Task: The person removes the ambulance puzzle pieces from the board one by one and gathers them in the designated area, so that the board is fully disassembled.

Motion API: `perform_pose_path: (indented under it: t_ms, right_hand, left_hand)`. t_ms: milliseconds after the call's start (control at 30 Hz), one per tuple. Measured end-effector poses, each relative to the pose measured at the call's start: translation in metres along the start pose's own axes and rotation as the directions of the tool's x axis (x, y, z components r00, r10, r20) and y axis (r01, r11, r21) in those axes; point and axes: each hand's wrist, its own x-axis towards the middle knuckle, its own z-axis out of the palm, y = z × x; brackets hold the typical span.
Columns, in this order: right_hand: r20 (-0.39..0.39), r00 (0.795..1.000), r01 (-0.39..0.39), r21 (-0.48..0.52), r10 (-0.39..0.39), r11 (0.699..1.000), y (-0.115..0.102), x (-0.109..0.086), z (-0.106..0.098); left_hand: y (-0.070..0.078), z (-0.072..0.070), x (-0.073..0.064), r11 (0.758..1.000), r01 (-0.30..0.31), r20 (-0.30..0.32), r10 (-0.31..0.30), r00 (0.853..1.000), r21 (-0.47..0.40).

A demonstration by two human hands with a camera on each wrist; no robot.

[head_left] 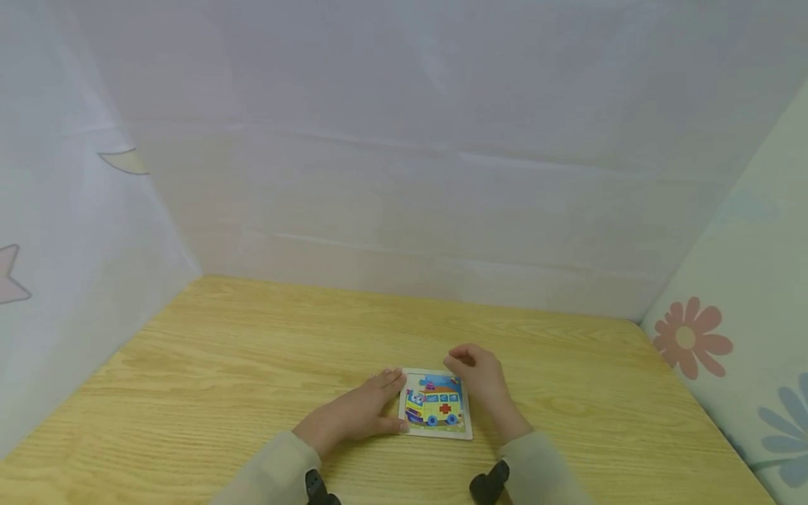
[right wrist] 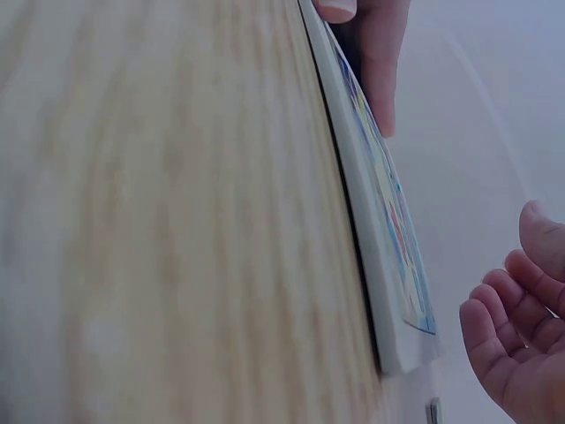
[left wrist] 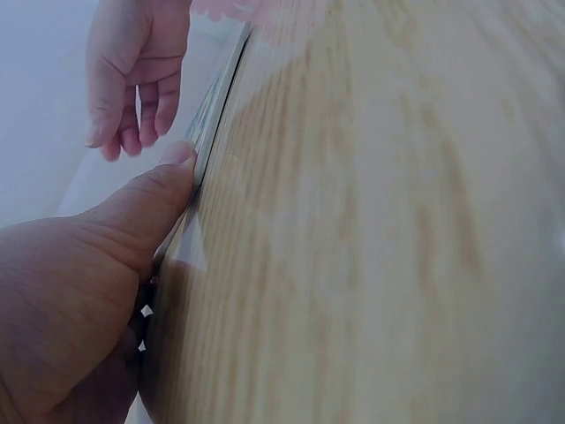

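A square jigsaw puzzle board (head_left: 435,409) lies flat on the table, showing a yellow ambulance with a red cross. Its upper left part looks pale and bare. My left hand (head_left: 362,412) rests along its left side, thumb at the lower corner and fairly straight fingers by the upper one. In the left wrist view the thumb (left wrist: 146,203) touches the board's edge. Above the upper right corner hovers my right hand (head_left: 482,379). Its fingers (right wrist: 512,331) are loosely bent, apart from the board, and nothing shows between them and the thumb.
The wood-grain table (head_left: 284,337) extends around the board on all sides. A pale sheet (head_left: 404,175) stands along the back, with printed panels at left and right. Beyond the board's corner is a small grey-edged thing (right wrist: 433,411), too little seen to tell.
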Motion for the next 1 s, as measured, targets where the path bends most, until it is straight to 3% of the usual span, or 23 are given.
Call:
perform_pose_path:
  t_ms: [633,1000]
  right_hand:
    - [0.194,0.979,0.078,-0.052,-0.067,0.996,0.003,0.001,0.011]
    - [0.254,0.960,0.170,-0.181,-0.121,0.969,0.004,0.000,0.015]
  left_hand:
    - [-0.002,0.001,0.001,1.000,-0.001,-0.002,0.001,1.000,0.013]
    - [-0.001,0.001,0.001,1.000,0.012,0.006,-0.012,1.000,0.007]
